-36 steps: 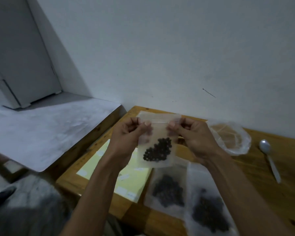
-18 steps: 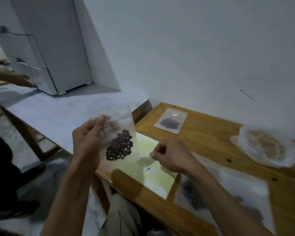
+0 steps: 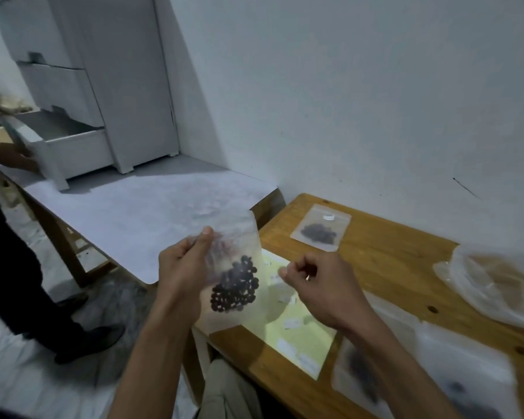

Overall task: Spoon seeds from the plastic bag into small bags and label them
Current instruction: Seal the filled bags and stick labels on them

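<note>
Since a second ago the right hand (image 3: 321, 288) has left the seed bag (image 3: 230, 273) and curls empty over the label sheet (image 3: 297, 331), left hand (image 3: 185, 267) pinching the bag.

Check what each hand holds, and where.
Left hand grips the seed bag by its left edge. Right hand: fingers curled, contents cannot be told.

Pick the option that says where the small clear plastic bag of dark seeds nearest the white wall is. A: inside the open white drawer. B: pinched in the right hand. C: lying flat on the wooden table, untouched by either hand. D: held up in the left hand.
C: the small clear plastic bag of dark seeds lies flat on the wooden table near the wall, away from both hands.
</note>
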Motion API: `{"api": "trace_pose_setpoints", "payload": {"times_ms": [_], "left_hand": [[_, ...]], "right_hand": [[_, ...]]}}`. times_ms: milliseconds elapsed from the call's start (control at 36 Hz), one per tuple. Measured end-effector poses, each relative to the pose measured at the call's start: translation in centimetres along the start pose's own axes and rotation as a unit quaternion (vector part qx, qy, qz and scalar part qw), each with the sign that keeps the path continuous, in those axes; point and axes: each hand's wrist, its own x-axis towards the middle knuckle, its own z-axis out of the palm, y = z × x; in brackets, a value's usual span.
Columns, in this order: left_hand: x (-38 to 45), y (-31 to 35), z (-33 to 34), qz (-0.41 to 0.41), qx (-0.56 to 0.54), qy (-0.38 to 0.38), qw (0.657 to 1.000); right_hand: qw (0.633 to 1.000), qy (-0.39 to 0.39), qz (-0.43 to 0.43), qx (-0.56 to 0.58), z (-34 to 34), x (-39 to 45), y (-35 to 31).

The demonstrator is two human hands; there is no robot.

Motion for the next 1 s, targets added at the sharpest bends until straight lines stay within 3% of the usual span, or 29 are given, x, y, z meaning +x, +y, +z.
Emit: {"api": "trace_pose_setpoints", "payload": {"times_ms": [111, 389, 528, 667, 750, 889, 1000], "left_hand": [[-1.5, -0.2, 2.1, -0.017, 0.007, -0.066, 0.998], [-4.0, -0.9, 5.9, -0.044, 0.035, -0.126, 0.990], [-4.3, -1.3, 6.7, -0.023, 0.060, -0.168, 0.984], [-4.4, -1.7, 7.5, 0.005, 0.069, -0.158, 0.985], [-4.1, -1.8, 8.1, 0.022, 0.072, -0.153, 0.985], [-3.8, -1.7, 9.6, 0.037, 0.083, -0.176, 0.980], [-3.4, -1.9, 11.5, 0.044, 0.101, -0.194, 0.975]], "right_hand": [[0.991, 0.048, -0.062, 0.105, -0.5, 0.2, -2.1], [0.989, 0.143, -0.022, 0.008, 0.1, 0.6, 0.1], [0.987, 0.159, -0.018, 0.007, -0.3, 0.5, 0.8], [0.984, 0.173, -0.002, 0.029, -0.9, 0.2, 1.2], [0.975, 0.196, 0.052, 0.086, -1.7, -0.1, 1.5], [0.925, 0.111, 0.124, 0.342, -3.1, 0.2, 2.0], [0.916, 0.159, 0.103, 0.354, -3.9, 0.7, 2.8]]}}
